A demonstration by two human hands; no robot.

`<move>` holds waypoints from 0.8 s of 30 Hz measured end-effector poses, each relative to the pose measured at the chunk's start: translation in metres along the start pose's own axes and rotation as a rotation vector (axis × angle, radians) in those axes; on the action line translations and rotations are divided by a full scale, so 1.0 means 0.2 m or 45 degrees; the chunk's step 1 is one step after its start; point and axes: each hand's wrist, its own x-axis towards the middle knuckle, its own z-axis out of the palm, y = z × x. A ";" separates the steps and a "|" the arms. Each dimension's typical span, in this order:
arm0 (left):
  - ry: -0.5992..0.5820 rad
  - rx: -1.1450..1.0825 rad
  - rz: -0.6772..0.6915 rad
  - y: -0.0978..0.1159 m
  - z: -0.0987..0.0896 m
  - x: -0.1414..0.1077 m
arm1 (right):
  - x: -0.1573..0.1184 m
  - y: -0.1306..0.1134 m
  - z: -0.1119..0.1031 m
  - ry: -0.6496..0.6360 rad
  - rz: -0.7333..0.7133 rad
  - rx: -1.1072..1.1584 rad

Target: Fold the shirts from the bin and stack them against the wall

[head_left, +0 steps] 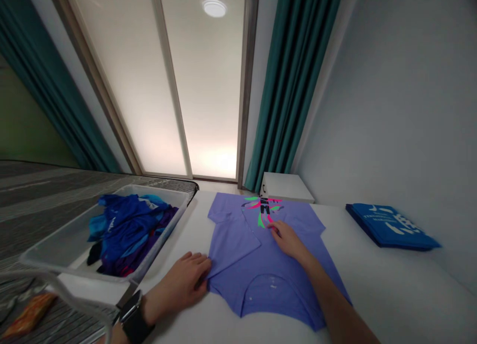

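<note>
Lavender T-shirt (253,264) lies flat on a white surface (372,284), long axis running straight ahead, collar nearest; the open right hand (289,242) rests on it below the print (264,212), while the left hand (179,279) seemingly pinches its folded left edge, the hold uncertain from this view.

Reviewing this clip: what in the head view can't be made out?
Head view:
- Lower garments in the plastic bin: buried under the blue clothes.
- Lettering on the folded blue shirt: too small and blurred.
- Orange packet: print too blurred.
- Print on the lavender shirt: lower end possibly covered by the right hand.
</note>
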 end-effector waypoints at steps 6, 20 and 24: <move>0.097 -0.085 -0.102 -0.03 0.04 -0.03 | 0.00 0.02 0.01 0.005 -0.014 -0.024; 0.333 -0.169 -0.038 -0.04 0.18 -0.02 | 0.00 0.00 -0.09 0.008 0.154 0.214; 0.341 -0.188 -0.046 -0.05 0.18 -0.02 | -0.01 -0.14 -0.08 -0.024 0.118 -0.130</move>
